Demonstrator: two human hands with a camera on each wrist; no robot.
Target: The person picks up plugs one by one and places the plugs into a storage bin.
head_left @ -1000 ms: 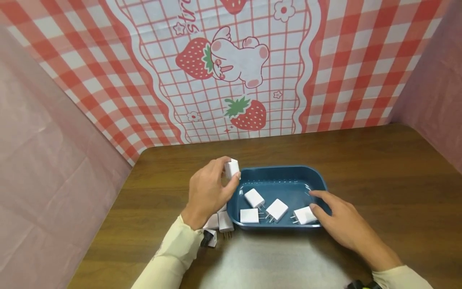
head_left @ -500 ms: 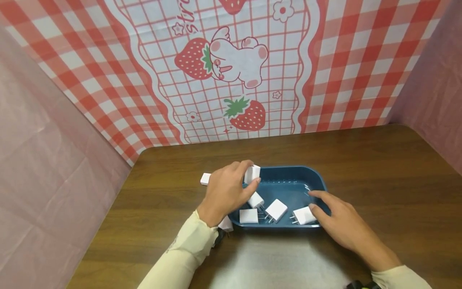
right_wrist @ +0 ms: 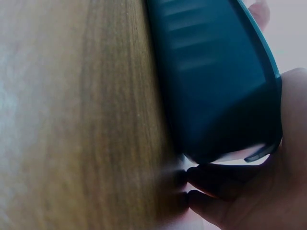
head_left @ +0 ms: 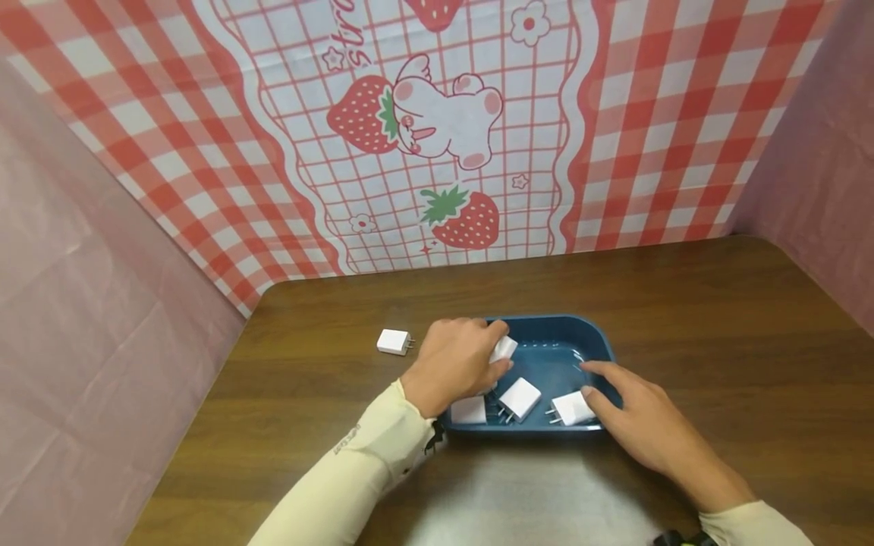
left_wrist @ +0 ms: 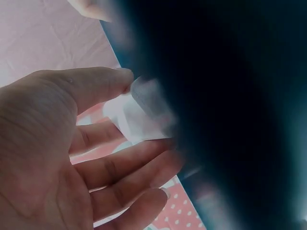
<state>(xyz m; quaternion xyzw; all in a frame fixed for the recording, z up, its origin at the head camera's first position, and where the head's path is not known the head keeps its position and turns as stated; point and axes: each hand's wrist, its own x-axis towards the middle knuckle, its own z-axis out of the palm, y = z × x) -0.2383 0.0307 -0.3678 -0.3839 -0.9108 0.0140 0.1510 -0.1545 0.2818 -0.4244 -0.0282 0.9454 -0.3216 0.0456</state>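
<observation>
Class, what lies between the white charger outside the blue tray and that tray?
In the head view, the left hand comes between the white charger and the blue tray, holding another charger. Whatever is beneath the hand is hidden.

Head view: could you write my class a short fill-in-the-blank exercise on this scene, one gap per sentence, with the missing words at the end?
1. The tray is coloured ____.
2. A white charger is held in the person's ____ grip.
3. Another charger lies on the brown tabletop, outside the ____.
4. The red fruits printed on the cloth behind are ____.

Missing words: blue; left; tray; strawberries.
</observation>
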